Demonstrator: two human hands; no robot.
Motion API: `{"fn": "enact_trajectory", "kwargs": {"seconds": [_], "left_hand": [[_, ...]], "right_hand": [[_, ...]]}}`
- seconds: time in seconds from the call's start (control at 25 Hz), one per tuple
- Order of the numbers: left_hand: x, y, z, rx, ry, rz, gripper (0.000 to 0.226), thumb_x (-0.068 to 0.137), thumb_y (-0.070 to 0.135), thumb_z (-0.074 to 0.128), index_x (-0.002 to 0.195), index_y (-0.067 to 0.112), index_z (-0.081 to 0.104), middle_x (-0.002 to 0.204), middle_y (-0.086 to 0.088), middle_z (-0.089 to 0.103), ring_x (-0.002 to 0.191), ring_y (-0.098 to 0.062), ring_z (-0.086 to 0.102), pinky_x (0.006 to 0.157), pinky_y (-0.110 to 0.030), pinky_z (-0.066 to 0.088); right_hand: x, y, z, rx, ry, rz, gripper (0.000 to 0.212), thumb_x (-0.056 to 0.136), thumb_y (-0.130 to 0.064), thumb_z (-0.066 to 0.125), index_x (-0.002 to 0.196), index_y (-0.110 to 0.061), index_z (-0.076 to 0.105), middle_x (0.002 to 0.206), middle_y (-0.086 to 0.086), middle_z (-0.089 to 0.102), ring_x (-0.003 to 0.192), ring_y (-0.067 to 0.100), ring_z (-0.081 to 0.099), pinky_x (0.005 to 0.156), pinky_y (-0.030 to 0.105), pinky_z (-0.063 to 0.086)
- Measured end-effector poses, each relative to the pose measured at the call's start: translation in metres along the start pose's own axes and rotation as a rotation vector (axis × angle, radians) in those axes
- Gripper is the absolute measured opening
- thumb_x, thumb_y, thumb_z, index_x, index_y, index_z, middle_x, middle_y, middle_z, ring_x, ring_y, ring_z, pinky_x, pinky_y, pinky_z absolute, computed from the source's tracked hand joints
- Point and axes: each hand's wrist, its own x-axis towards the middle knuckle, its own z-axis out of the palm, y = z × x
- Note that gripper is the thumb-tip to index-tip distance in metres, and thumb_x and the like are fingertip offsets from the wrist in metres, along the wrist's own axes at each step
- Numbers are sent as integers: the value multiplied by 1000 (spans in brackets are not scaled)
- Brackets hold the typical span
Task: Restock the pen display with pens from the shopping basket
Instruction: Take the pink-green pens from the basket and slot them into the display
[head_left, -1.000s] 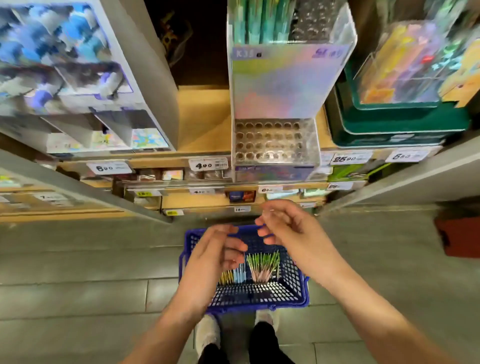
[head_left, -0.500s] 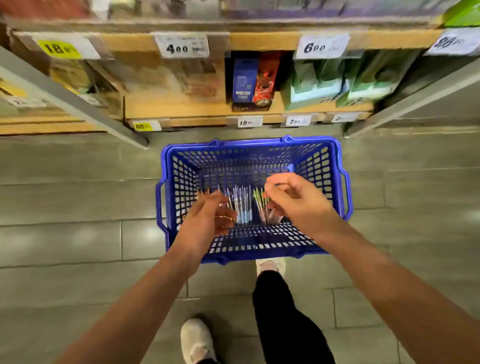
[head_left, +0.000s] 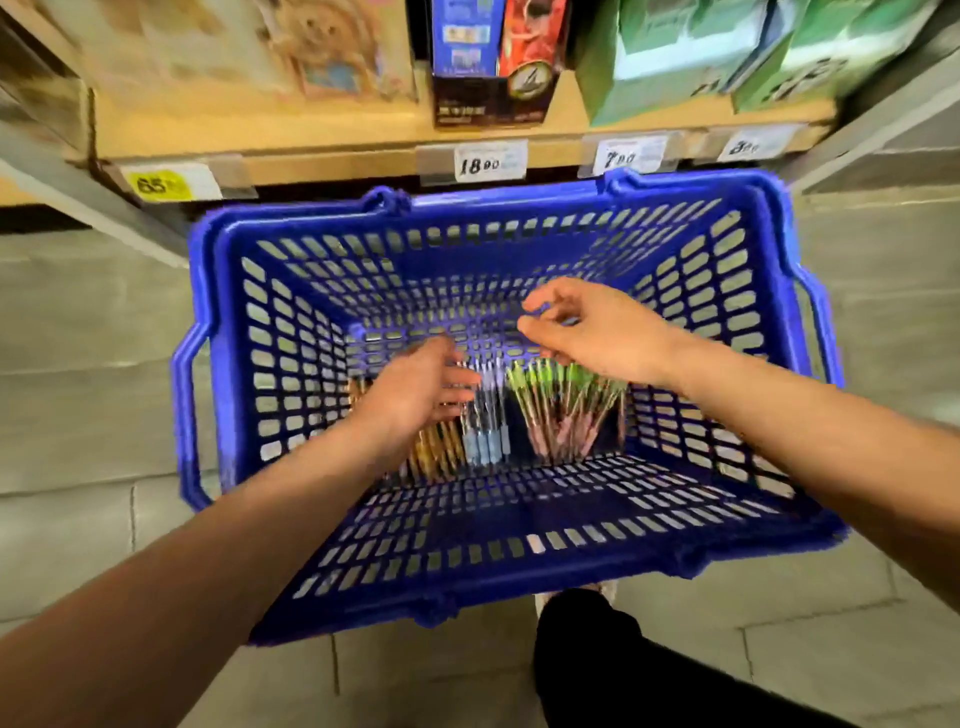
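A dark trouser leg (head_left: 613, 670) stands on the grey tiled floor (head_left: 78, 519), just behind the blue shopping basket (head_left: 467, 571). Both forearms reach down into the basket. The left hand (head_left: 415, 389) is open, its relaxed fingers spread above the yellow pens (head_left: 434, 454) and blue pens (head_left: 485, 431) lying against the basket's near wall. The right hand (head_left: 592, 332) hovers over the green-capped pens (head_left: 566, 400), fingers bent, thumb close to forefinger; blur hides whether it pinches anything. Beyond the basket runs a wooden shelf (head_left: 311, 130) with price tags (head_left: 488, 162) and boxes (head_left: 488, 62).
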Motion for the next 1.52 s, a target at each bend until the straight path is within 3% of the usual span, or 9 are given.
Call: {"fn": "enact_trajectory", "kwargs": {"seconds": [0.2, 0.32, 0.52, 0.68, 0.88, 1.0, 1.16, 1.32, 1.52], "left_hand": [[35, -16, 11, 169, -74, 53, 27, 106, 31, 42, 110, 12, 61, 86, -4, 75, 72, -16, 65, 66, -28, 51], [39, -18, 17, 181, -114, 57, 29, 108, 35, 41, 102, 14, 60, 83, -4, 73, 71, -17, 64, 64, -28, 50], [24, -22, 19, 203, -143, 47, 30, 109, 36, 39, 104, 13, 58, 83, -6, 71, 76, -20, 63, 67, -29, 50], [22, -22, 23, 247, -163, 58, 31, 109, 36, 39, 110, 12, 58, 88, -6, 71, 79, -20, 63, 67, -29, 51], [29, -25, 38, 226, -164, 98, 28, 110, 30, 37, 113, 10, 57, 90, -7, 69, 81, -19, 62, 65, -27, 51], [32, -26, 42, 199, -167, 108, 26, 109, 29, 39, 111, 11, 58, 88, -5, 70, 78, -18, 63, 66, -28, 52], [42, -26, 42, 181, -137, 173, 28, 109, 28, 44, 123, 12, 61, 104, -2, 74, 95, -17, 69, 87, -32, 57], [48, -25, 47, 193, -192, 194, 35, 104, 37, 56, 133, 20, 60, 129, 2, 66, 112, -16, 63, 103, -38, 52], [49, -27, 56, 326, -123, 291, 23, 106, 31, 53, 101, 15, 69, 103, -5, 75, 101, -21, 71, 96, -41, 57]], "right_hand": [[27, 45, -5, -86, 29, 6, 26, 95, -39, 65, 115, -24, 58, 99, -4, 68, 75, 11, 70, 72, 24, 51], [31, 66, -6, -203, 95, 60, 23, 96, -38, 64, 112, -21, 61, 93, -5, 68, 77, 12, 66, 73, 25, 46], [28, 75, 5, -772, -83, 416, 16, 94, -17, 59, 96, -8, 72, 95, 7, 68, 86, 25, 67, 71, 27, 51], [33, 98, 20, -566, -132, 582, 35, 101, -34, 58, 79, -8, 54, 50, 0, 64, 33, 9, 52, 38, 14, 39], [38, 110, 49, -496, -108, 595, 35, 97, -44, 60, 98, -9, 61, 57, -2, 68, 40, 9, 54, 41, 16, 45], [40, 115, 49, -465, -173, 625, 36, 100, -29, 61, 119, 2, 60, 89, 10, 78, 64, 15, 69, 58, 19, 54], [30, 100, 28, -442, -134, 442, 37, 103, -42, 50, 106, -12, 70, 87, 3, 75, 75, 10, 71, 71, 24, 57], [6, 84, 23, -137, -184, 141, 19, 96, -39, 64, 91, -21, 71, 83, -5, 76, 71, 5, 74, 64, 18, 57], [4, 69, 47, -58, -158, -48, 20, 93, -37, 69, 97, -18, 72, 87, -4, 76, 73, 13, 75, 71, 30, 62]]}}
